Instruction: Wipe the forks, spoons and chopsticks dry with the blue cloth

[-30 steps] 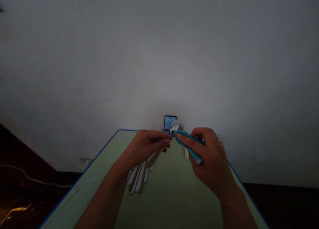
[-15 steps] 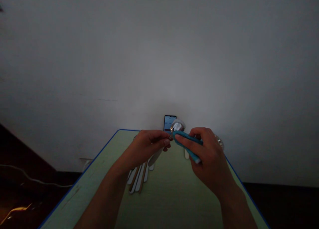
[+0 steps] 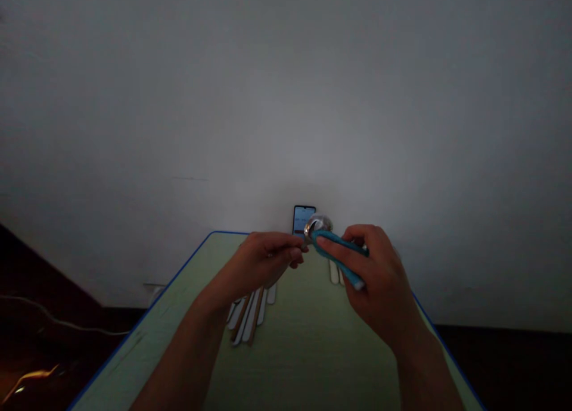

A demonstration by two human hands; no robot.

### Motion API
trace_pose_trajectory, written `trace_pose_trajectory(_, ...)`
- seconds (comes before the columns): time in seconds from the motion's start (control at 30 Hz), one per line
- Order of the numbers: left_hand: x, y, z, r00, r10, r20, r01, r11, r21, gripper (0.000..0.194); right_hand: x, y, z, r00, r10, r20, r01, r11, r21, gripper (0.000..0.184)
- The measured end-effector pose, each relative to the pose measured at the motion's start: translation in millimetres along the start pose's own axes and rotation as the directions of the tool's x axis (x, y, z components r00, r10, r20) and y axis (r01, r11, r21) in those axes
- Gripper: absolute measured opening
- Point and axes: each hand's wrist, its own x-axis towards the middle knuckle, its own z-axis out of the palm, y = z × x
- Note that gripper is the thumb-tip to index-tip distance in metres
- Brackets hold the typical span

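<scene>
In the head view, the left hand [image 3: 270, 253] is pinching a shiny metal utensil [image 3: 322, 221] close below its rounded head, fingertips and thumb pressed together, while the right hand [image 3: 373, 274] is gripping a folded teal cloth [image 3: 342, 268] between its fingers, the near end of the fold lying against that head. The utensil is hanging above the far part of the table [image 3: 308, 351], overlapping the lower corner of a phone [image 3: 304, 216] that is leaning by the wall [image 3: 286, 101]. Since so little of the utensil is being held, a hard push through the cloth could be twisting it out of the pinch; slipping, it could be striking the phone or dropping onto the pale handles [image 3: 334, 273] under the right hand. The left forearm, lying low over the fanned handles [image 3: 252, 315], could be nudging them out of order. The utensil's own handle is hiding behind the left hand, the cloth is covering part of its head, and the right thumb is staying out of sight. Dim light is blurring the metal, so whether it is a spoon or a ladle is remaining unclear.
</scene>
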Motion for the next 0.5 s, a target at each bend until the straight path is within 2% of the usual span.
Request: trace_pose_trajectory(0.5,-1.6,-3.0,-4.4,0.999,0.005,0.036,-0.003,0.999,-0.033,0.017,-1.1,0.8,-0.3,1.0,0.013,-0.022,-0.012,0.998,0.067,0.059)
